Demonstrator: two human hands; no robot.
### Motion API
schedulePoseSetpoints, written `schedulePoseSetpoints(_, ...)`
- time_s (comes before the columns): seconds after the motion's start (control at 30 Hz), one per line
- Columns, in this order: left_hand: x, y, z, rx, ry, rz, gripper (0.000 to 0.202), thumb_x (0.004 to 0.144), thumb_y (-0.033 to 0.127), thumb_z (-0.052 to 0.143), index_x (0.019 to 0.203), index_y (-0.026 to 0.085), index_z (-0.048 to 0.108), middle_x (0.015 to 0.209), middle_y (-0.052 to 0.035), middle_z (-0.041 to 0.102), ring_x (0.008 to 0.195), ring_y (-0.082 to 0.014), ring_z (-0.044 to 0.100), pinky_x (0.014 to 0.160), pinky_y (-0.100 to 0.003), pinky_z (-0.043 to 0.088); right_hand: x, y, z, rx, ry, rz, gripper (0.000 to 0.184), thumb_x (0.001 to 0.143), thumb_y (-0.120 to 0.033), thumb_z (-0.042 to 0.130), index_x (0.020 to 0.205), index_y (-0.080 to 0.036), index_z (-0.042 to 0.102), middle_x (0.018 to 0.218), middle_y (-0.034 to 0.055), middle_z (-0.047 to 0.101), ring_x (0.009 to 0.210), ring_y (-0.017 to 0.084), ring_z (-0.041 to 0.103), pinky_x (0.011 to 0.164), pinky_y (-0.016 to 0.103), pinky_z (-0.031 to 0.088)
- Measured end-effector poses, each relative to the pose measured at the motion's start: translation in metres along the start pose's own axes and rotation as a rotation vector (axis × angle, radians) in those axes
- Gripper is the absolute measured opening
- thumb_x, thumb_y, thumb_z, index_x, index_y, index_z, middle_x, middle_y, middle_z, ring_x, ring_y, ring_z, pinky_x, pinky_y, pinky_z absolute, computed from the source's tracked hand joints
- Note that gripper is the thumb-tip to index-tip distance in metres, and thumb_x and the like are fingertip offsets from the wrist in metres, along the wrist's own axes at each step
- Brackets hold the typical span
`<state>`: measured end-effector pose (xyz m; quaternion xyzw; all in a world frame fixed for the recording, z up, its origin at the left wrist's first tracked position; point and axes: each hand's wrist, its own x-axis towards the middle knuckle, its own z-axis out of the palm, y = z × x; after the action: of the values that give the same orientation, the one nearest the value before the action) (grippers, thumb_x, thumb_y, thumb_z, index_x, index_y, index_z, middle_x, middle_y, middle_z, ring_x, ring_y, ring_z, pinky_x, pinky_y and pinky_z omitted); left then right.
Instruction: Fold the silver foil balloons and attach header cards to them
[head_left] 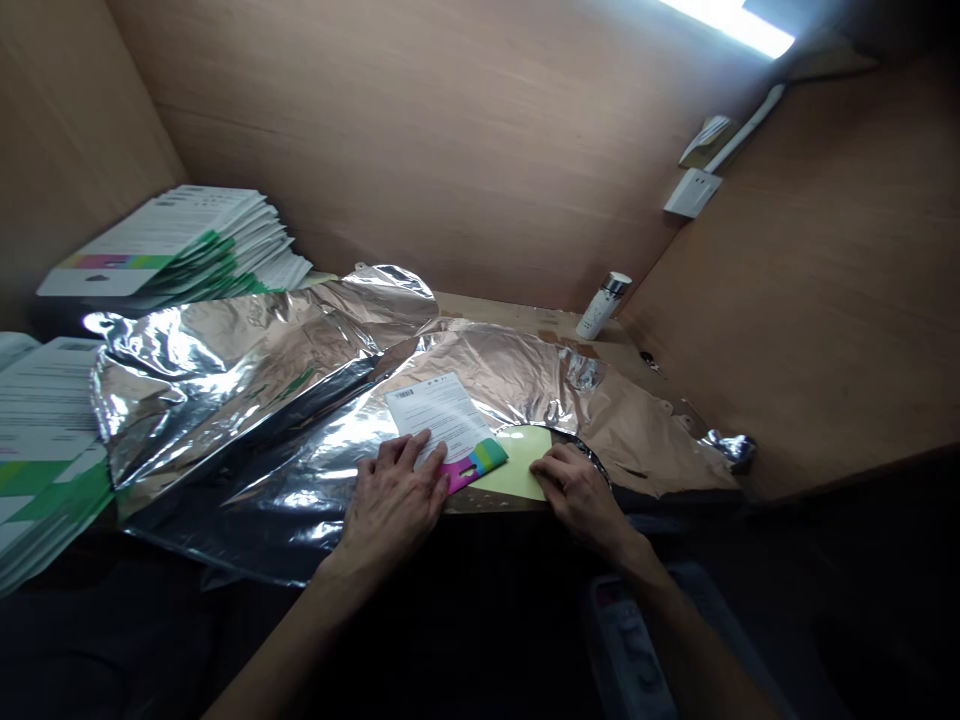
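Observation:
My left hand [394, 500] lies flat with fingers spread on a white printed card [442, 415] that has a pink, blue and green end strip. The card rests on shiny silver foil bags [247, 400] heaped across the wooden desk. My right hand [577, 492] presses its fingers down on a pale yellow sheet [521, 455] that lies under the card, beside a silver bag's dark rim. Neither hand grips anything.
Stacks of the same printed cards stand at the back left [180, 245] and far left [37, 450]. A small white bottle with a metal cap [602, 305] stands at the back right. A wall socket [691, 192] sits on the wooden partition.

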<state>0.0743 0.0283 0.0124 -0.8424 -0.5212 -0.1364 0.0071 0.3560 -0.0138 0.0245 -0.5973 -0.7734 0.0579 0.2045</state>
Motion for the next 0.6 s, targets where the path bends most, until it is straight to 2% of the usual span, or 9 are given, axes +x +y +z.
schedulePoseSetpoints(0.17, 0.001, 0.0, -0.002, -0.003, -0.023, -0.003, 0.041, 0.104, 0.041, 0.041, 0.139, 0.029, 0.059, 0.153, -0.0069, 0.052, 0.132, -0.0364, 0.043, 0.093, -0.054, 0.044, 0.003, 0.005, -0.012, 0.033, -0.093, -0.06, 0.013, 0.099, -0.017, 0.056, 0.092, -0.021, 0.066, 0.096, 0.0049, 0.065, 0.094, 0.021, 0.058, 0.085, 0.034, 0.045)
schedulePoseSetpoints(0.27, 0.001, 0.0, -0.002, -0.013, -0.032, -0.003, 0.042, 0.104, 0.041, 0.041, 0.14, 0.029, 0.06, 0.153, -0.0076, 0.052, 0.132, -0.0368, 0.043, 0.093, -0.054, 0.044, 0.01, 0.007, -0.017, 0.032, -0.132, -0.084, 0.008, 0.099, -0.018, 0.056, 0.101, -0.02, 0.064, 0.1, 0.0053, 0.066, 0.096, 0.021, 0.059, 0.088, 0.035, 0.044)
schedulePoseSetpoints(0.5, 0.0, 0.0, -0.002, -0.025, -0.027, -0.009, 0.04, 0.104, 0.042, 0.042, 0.138, 0.03, 0.059, 0.153, -0.0076, 0.052, 0.132, -0.0366, 0.044, 0.094, -0.053, 0.043, 0.024, 0.013, -0.02, -0.064, -0.248, -0.158, 0.014, 0.101, -0.02, 0.051, 0.093, -0.019, 0.062, 0.099, 0.0054, 0.064, 0.097, 0.021, 0.057, 0.093, 0.036, 0.041)
schedulePoseSetpoints(0.6, 0.0, 0.0, -0.003, -0.034, -0.021, -0.008, 0.039, 0.103, 0.041, 0.044, 0.138, 0.03, 0.059, 0.153, -0.0074, 0.052, 0.132, -0.0363, 0.045, 0.095, -0.053, 0.043, 0.025, 0.015, -0.028, 0.015, -0.254, -0.144, 0.013, 0.101, -0.021, 0.047, 0.097, -0.02, 0.06, 0.1, 0.0051, 0.064, 0.096, 0.02, 0.056, 0.092, 0.035, 0.041)
